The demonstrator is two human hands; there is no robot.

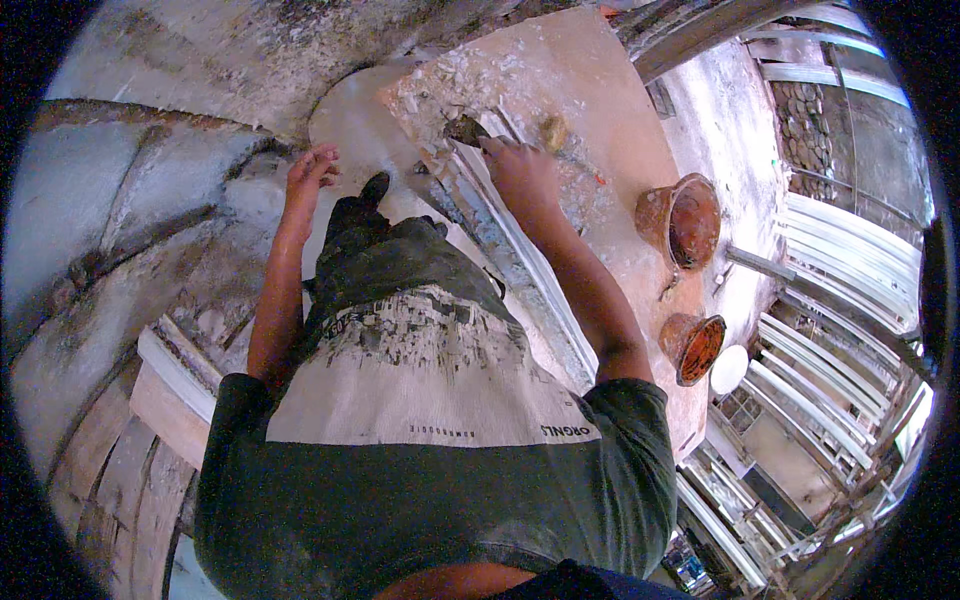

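My right hand (522,175) is closed around a small trowel (465,130), whose dark blade points left over the table edge. The trowel's handle is hidden in my fingers. Just under that hand, a long pale plaster moulding (535,290) runs along the near edge of the worktable (625,140). My left hand (314,172) hangs in the air left of the table, fingers loosely bent and apart, with nothing in them. Close to my right hand on the tabletop lies a yellowish lump (553,132), with a thin red-tipped tool (598,180) beside it.
Two brown buckets (650,215) (676,340) stand on the table's right side, near a white round disc (729,370). White crumbs litter the far tabletop. Racks of long white mouldings (850,260) fill the right. A pale block (175,375) stands at lower left.
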